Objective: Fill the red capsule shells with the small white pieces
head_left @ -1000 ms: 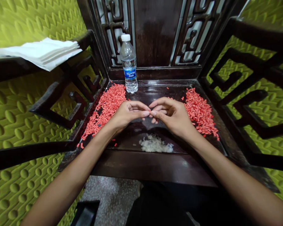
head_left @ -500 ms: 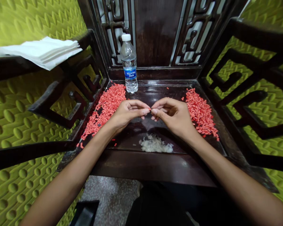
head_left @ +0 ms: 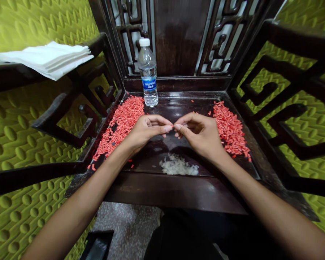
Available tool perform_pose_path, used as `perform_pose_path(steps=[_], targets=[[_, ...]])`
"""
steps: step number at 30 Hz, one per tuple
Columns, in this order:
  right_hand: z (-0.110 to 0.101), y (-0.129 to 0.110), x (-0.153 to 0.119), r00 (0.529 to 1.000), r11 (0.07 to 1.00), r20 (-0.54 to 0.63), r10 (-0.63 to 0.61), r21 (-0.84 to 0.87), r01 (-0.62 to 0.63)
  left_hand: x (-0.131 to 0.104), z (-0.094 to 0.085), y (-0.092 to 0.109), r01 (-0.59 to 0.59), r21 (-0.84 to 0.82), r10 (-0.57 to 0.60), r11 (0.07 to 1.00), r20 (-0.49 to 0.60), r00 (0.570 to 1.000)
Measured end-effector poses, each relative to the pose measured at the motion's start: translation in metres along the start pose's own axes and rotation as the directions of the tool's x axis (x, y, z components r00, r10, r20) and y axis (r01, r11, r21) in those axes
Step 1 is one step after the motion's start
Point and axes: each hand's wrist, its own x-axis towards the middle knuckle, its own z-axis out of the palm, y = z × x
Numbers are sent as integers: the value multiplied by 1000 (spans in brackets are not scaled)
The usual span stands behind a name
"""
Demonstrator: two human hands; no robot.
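Above the dark wooden seat (head_left: 162, 187), my left hand (head_left: 149, 130) pinches a tiny red piece between thumb and index finger. The fingertips of my right hand (head_left: 199, 133) are pressed together and meet it at the same spot; what they grip is too small to make out. A large pile of red pieces (head_left: 127, 117) lies to the left of my left hand. Another red pile (head_left: 230, 128) is to the right of my right hand. Nearer the front edge, below my hands, sits a small heap of whitish translucent bits (head_left: 178, 166).
A water bottle (head_left: 148, 74) with a white cap stands upright behind my left hand. White folded tissues (head_left: 48, 59) rest on the left armrest. Carved dark wood armrests flank the seat, with a wooden backrest (head_left: 181, 39) behind. A few loose red pieces are scattered about.
My right hand's fingertips have shifted very slightly, and the red piece between the hands is less visible. The rest looks the same.
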Motion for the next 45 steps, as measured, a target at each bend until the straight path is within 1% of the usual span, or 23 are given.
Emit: perform_pose_path(steps=[4,10,15,20,22,26,28,33,37,45], targets=[[1,0,0,1000,1000,-14,-13,-14,13,0,0,-1,-11,13,12,1000,-4,1000],[1,-1,0,1000,999,-23,-12,-33,11,-1,4,-1,-34,-14,34,999,2,999],[2,-1,-1,999,1000,-35,-9,-26,8,-1,6,-4,-25,-27,25,999,-25,999],[2,1,-1,1000,999,-16,-3,-38,2,-1,7,-8,-18,-46,17,999,-37,999],[2,1,0,1000,1000,-11,5,-19,-5,-1,7,-7,-26,-43,24,999,-41,999],[2,2,2,999,994,-4,51,94,-50,0,6,-6,-50,-39,48,998,-52,998],[2,2,3,997,990,3,76,119,-75,0,5,-5,-51,-31,49,998,-57,997],[2,6,3,997,988,23,78,136,-80,1,5,-4,-42,-26,40,999,-43,998],[1,7,3,996,991,40,74,111,-78,1,6,-3,-37,-29,36,999,-44,998],[3,4,3,995,987,51,91,130,-97,1,5,-4,-53,-37,52,998,-36,998]])
